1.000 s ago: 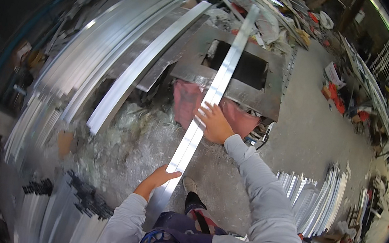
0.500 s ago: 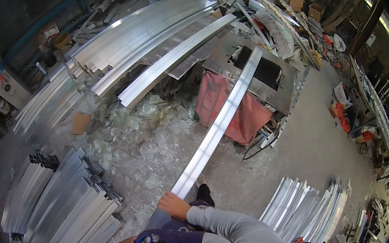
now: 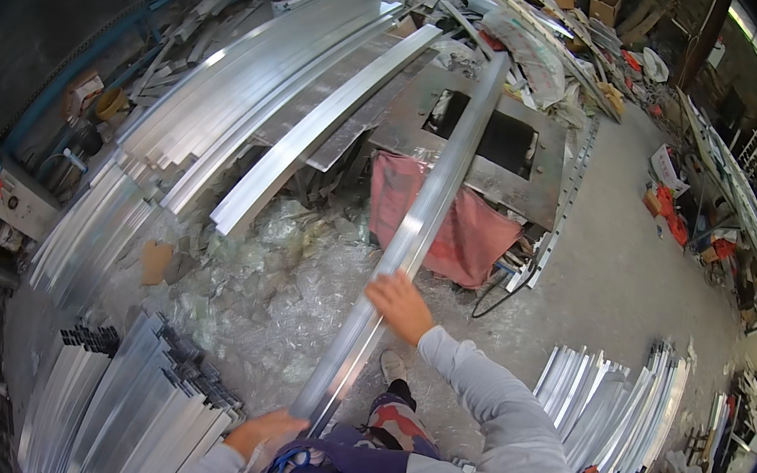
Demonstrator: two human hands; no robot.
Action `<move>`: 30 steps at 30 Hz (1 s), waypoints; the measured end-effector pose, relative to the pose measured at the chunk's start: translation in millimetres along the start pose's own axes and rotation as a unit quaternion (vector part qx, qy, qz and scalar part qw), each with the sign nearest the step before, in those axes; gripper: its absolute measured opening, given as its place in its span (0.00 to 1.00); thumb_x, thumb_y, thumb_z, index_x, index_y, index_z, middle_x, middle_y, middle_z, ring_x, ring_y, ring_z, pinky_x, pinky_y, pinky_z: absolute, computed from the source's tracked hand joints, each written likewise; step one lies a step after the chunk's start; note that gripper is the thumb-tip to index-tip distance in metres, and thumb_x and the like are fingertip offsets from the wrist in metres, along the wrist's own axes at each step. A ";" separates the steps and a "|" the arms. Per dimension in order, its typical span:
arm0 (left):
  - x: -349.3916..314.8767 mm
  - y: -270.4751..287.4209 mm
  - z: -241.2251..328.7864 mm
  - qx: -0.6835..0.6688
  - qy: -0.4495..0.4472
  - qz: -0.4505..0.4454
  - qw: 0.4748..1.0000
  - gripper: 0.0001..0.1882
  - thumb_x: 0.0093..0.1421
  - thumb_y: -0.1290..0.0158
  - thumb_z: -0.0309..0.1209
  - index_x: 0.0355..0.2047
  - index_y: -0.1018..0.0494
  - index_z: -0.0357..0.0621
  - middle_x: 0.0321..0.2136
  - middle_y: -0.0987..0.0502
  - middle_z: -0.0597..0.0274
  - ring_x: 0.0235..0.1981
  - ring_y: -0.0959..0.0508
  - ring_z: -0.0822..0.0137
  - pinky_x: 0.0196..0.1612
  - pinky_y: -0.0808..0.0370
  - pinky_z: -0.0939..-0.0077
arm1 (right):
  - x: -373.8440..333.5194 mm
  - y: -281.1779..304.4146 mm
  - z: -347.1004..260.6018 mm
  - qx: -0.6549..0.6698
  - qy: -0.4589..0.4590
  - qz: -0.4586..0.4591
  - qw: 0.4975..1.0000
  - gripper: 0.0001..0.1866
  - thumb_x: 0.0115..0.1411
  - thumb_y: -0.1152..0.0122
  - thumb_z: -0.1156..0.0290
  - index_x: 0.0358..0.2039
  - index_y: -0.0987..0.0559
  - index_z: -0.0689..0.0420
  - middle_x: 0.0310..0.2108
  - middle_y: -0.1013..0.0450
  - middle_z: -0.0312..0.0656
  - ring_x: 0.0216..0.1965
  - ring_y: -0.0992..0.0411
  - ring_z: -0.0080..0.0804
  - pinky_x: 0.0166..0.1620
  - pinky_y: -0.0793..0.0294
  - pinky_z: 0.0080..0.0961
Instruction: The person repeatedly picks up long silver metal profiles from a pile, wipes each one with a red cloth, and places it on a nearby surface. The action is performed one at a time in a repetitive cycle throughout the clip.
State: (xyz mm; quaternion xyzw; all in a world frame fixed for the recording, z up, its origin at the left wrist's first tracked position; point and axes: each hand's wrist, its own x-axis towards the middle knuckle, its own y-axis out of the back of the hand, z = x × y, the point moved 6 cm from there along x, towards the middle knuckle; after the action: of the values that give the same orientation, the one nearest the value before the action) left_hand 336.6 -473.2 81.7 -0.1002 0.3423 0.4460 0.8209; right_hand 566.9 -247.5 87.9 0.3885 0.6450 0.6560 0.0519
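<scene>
A long silvery metal profile [image 3: 440, 182] slopes from my body out over a metal-topped stand [image 3: 405, 123]. My right hand [image 3: 399, 305] grips the profile about midway, with its fingers over the top face and the thumb side hidden. Close to my waist, my left hand [image 3: 268, 430] holds the near part by its left edge; its fingertips are partly hidden. Past the dark square opening [image 3: 507, 145] in the stand's top lies the profile's far end. Whether that end rests on the stand or hangs above it, I cannot tell. A red cloth [image 3: 471, 241] drapes down the stand's front.
Stacked profiles stand at lower left [image 3: 147, 408] and in a right-hand bundle [image 3: 614, 394]. More profiles [image 3: 255, 81] lie on a rack at left, one bar [image 3: 326, 126] beside them. Crumpled clear plastic film [image 3: 266, 269] covers the floor ahead. Scrap and cardboard boxes [image 3: 604, 6] lie behind the stand.
The profile has shifted away from me, its far end now beyond the opening, and its lit face has turned. My right hand has moved forward with it; my left hand shows more fully.
</scene>
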 end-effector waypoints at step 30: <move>-56.4 -104.5 -369.5 -0.134 0.131 0.077 0.979 0.25 0.62 0.48 0.38 0.57 0.36 0.42 0.47 0.24 0.56 0.49 0.26 0.65 0.52 0.31 0.70 | -40.6 -78.8 -153.5 0.069 0.174 -0.130 0.974 0.05 0.50 0.45 0.69 0.29 0.29 0.51 0.31 0.34 0.39 0.40 0.33 0.36 0.48 0.37 0.33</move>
State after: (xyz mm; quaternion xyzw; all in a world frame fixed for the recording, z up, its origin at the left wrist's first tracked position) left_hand 224.9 -745.0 -171.7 -0.2407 0.3908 0.5326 0.7112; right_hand 472.3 -381.5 20.7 0.1840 0.7329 0.6550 -0.0029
